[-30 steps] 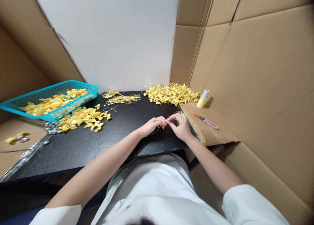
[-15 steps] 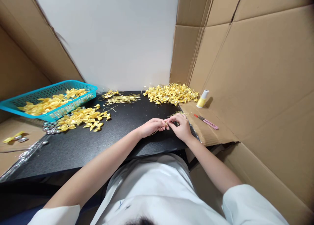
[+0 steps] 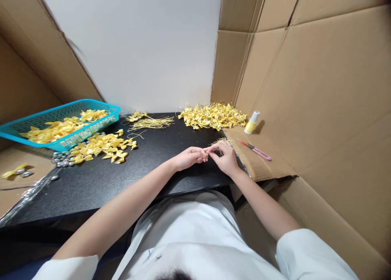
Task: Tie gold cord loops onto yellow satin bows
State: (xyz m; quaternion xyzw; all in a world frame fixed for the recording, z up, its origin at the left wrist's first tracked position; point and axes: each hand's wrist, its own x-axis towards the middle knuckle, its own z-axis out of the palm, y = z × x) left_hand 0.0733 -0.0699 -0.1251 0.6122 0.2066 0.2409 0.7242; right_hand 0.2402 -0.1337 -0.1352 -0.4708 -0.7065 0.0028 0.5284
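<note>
My left hand (image 3: 191, 158) and my right hand (image 3: 224, 156) meet fingertip to fingertip above the front of the black table (image 3: 159, 158). Between their pinched fingers is a small yellow ribbon bow (image 3: 207, 154), mostly hidden by the fingertips. Both hands are closed on it. Just behind my right hand lies a tangle of thin gold cord ends (image 3: 220, 141). Further back sit a bundle of cut gold cords (image 3: 152, 123) and a large heap of yellow bows with cord (image 3: 214, 116).
A turquoise basket (image 3: 65, 145) of yellow ribbon pieces stands at the left. Before it are loose yellow bows (image 3: 100, 145) and silvery beads (image 3: 61, 158). On cardboard at the right are a yellow-and-white bottle (image 3: 252, 122) and a pink-handled cutter (image 3: 259, 153). Cardboard walls (image 3: 330, 88) flank the table.
The cord trailing below my left hand no longer shows. Both hands keep almost the same pinch, with only slight finger movement, and the piles are unchanged.
</note>
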